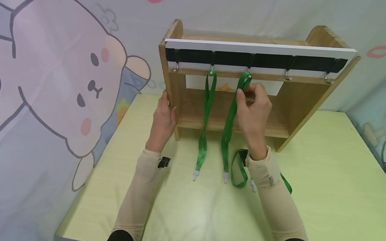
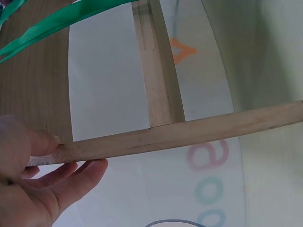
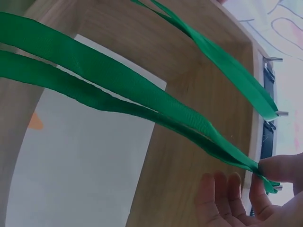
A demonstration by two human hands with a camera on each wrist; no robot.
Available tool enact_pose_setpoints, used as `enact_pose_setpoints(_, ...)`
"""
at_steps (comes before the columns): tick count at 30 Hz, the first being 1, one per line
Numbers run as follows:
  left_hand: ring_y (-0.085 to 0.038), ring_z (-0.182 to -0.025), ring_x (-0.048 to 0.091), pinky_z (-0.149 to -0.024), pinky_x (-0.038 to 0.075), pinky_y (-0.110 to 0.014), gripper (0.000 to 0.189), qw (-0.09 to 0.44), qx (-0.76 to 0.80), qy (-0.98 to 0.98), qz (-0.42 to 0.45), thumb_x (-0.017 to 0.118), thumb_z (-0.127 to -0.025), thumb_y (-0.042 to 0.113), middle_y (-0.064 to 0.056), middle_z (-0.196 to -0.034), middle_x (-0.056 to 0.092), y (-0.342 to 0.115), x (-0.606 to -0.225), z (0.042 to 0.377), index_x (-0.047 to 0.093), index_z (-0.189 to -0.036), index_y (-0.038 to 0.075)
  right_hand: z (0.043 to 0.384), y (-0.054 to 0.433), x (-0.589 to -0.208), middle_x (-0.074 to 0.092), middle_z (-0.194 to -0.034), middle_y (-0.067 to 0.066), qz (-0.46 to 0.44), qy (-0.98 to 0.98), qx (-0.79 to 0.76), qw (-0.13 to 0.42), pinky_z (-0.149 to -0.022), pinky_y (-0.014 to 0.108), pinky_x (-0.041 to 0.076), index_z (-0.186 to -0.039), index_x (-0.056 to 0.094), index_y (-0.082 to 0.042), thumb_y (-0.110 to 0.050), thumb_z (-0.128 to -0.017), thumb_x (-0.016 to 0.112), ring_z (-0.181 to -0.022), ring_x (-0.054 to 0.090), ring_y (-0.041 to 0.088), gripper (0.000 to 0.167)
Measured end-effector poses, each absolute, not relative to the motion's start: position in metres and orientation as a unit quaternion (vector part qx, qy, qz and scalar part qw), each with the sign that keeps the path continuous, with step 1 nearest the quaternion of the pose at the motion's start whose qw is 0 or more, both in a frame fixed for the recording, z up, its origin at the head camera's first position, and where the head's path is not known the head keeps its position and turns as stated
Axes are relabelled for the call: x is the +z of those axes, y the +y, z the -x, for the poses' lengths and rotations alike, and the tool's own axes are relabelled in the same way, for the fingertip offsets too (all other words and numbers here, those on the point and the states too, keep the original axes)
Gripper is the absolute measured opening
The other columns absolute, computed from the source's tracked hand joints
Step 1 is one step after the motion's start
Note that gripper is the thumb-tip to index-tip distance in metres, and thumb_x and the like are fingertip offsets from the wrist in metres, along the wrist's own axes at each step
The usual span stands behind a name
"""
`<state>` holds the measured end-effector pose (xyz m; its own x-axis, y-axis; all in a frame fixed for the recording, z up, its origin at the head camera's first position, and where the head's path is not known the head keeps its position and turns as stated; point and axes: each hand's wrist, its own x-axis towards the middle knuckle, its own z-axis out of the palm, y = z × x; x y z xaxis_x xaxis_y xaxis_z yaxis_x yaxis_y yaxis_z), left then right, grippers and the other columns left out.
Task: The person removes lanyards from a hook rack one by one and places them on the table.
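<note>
A wooden rack (image 1: 304, 103) stands on the table, with a row of metal hooks along its black and white front strip (image 1: 229, 59). My left hand (image 1: 164, 122) grips the rack's left side panel, thumb on one face and fingers on the other in the left wrist view. Near the top of a green lanyard (image 1: 230, 124), my right hand (image 1: 254, 112) pinches the strap between thumb and forefinger. That lanyard's loop is on the middle hook (image 3: 278, 188). Another green lanyard (image 1: 206, 107) hangs from the hook to its left, apart from both hands.
A third green lanyard (image 1: 238, 183) lies on the table (image 1: 193, 214) under my right forearm, which covers part of it. A small black clip (image 1: 164, 162) is beside my left forearm. Bare hooks (image 1: 288, 77) are at the rack's right and far left. A patterned curtain hangs behind.
</note>
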<state>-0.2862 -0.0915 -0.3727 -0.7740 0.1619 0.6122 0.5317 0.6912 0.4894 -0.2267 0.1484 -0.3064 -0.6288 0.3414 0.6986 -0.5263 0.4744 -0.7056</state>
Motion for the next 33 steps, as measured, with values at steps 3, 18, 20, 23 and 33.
enact_pose_setpoints(3, -0.049, -0.121, 0.055, -0.098, 0.052, -0.054, 0.055, 0.274, -0.341, -0.877, 0.199, 0.051, -0.103, -0.002, -0.035, -0.138, 0.045, -0.091, -0.373, 0.287, 0.025, -0.15, -0.013, 0.222, 0.15, -0.304, 0.067, -0.093, 0.014, -0.058, -0.74, 0.516, 0.428, -0.07, 0.02, 0.054, -0.099, 0.064, 0.008, -0.004, -0.098, 0.063, -0.082, 0.065, 0.011, 0.012)
enact_pose_setpoints(18, -0.05, -0.122, 0.055, -0.098, 0.051, -0.055, 0.055, 0.275, -0.34, -0.877, 0.201, 0.051, -0.103, -0.001, -0.035, -0.138, 0.045, -0.092, -0.375, 0.287, 0.024, -0.149, -0.013, 0.208, 0.163, -0.308, 0.062, -0.089, 0.002, -0.08, -0.671, 0.692, 0.254, -0.071, 0.025, 0.054, -0.096, 0.065, -0.003, -0.004, -0.101, 0.06, -0.08, 0.059, 0.016, 0.007)
enact_pose_setpoints(20, -0.049, -0.122, 0.055, -0.098, 0.051, -0.054, 0.055, 0.276, -0.34, -0.876, 0.2, 0.052, -0.103, -0.001, -0.035, -0.137, 0.045, -0.092, -0.375, 0.287, 0.024, -0.15, -0.013, 0.206, 0.165, -0.309, 0.061, -0.088, 0.002, -0.069, -0.661, 0.714, 0.223, -0.071, 0.026, 0.057, -0.094, 0.066, -0.01, -0.005, -0.101, 0.06, -0.078, 0.061, 0.014, 0.01)
enact_pose_setpoints(23, -0.049, -0.123, 0.054, -0.099, 0.05, -0.054, 0.055, 0.277, -0.34, -0.876, 0.199, 0.052, -0.103, 0.0, -0.035, -0.137, 0.045, -0.093, -0.375, 0.287, 0.024, -0.15, -0.013, 0.204, 0.168, -0.312, 0.061, -0.087, 0.003, -0.054, -0.647, 0.74, 0.177, -0.073, 0.029, 0.06, -0.094, 0.066, -0.012, -0.007, -0.102, 0.061, -0.077, 0.066, 0.013, 0.01)
enact_pose_setpoints(33, -0.049, -0.124, 0.054, -0.099, 0.05, -0.054, 0.055, 0.278, -0.339, -0.875, 0.205, 0.05, -0.104, -0.001, -0.035, -0.138, 0.045, -0.092, -0.376, 0.288, 0.024, -0.15, -0.014, 0.196, 0.179, -0.334, 0.06, -0.093, 0.003, -0.039, -0.651, 0.756, 0.054, -0.079, 0.033, 0.059, -0.1, 0.06, -0.004, -0.019, -0.103, 0.061, -0.086, 0.065, 0.016, 0.016)
